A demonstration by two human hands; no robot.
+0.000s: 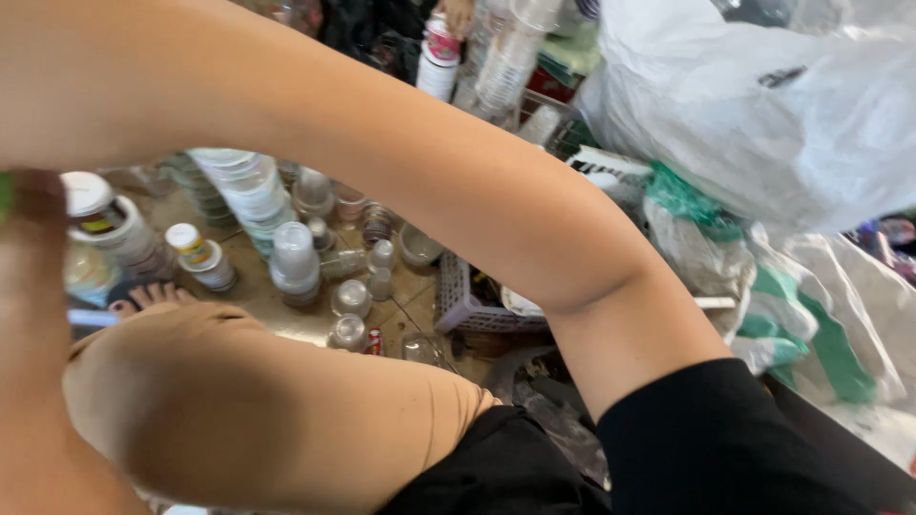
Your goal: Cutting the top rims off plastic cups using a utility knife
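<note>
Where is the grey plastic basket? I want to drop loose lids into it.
In the head view, the grey plastic basket sits on the floor, centre frame, under the bent arm, right of the clear cups.

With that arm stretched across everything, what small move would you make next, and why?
Probably draw the raised arm back a little. It crosses the whole view, and both hands are out of the picture, so nothing shows what they hold. Below it, stacks of clear plastic cups and small capped bottles stand close together on the floor beside a white basket, easy to knock over.
</note>
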